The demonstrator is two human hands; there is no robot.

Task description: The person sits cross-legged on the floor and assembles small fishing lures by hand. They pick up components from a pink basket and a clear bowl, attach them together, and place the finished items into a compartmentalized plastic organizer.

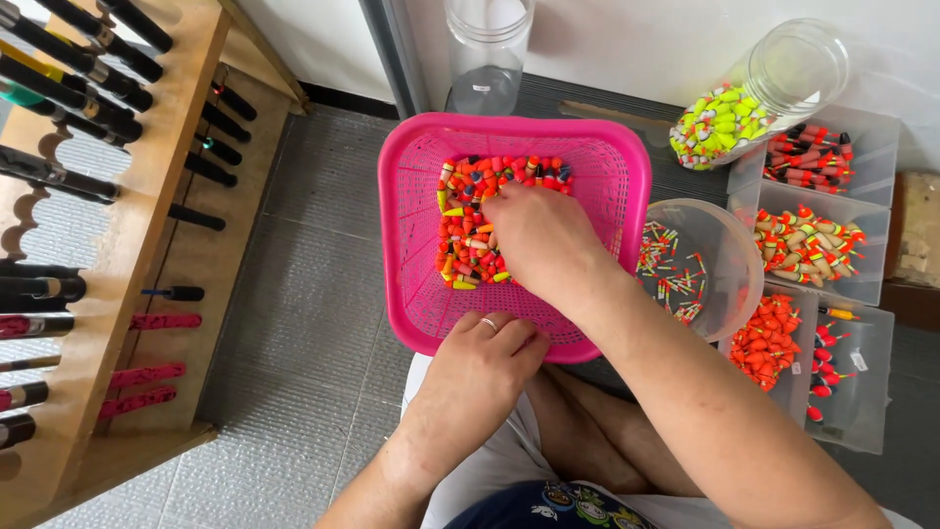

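My right hand [537,235] digs, fingers curled, into small orange floats [470,230] heaped in the pink basket [627,186] (light, hard, slippery-looking; pinch singly). My left hand [480,367] grips its near rim.

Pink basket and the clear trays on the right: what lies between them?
In the head view, a round clear tub holding a few small floats sits between the pink basket and the trays.

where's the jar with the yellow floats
In the head view the clear jar of yellow floats lies tipped on its side at upper right, beside the pink basket, just above the clear trays.
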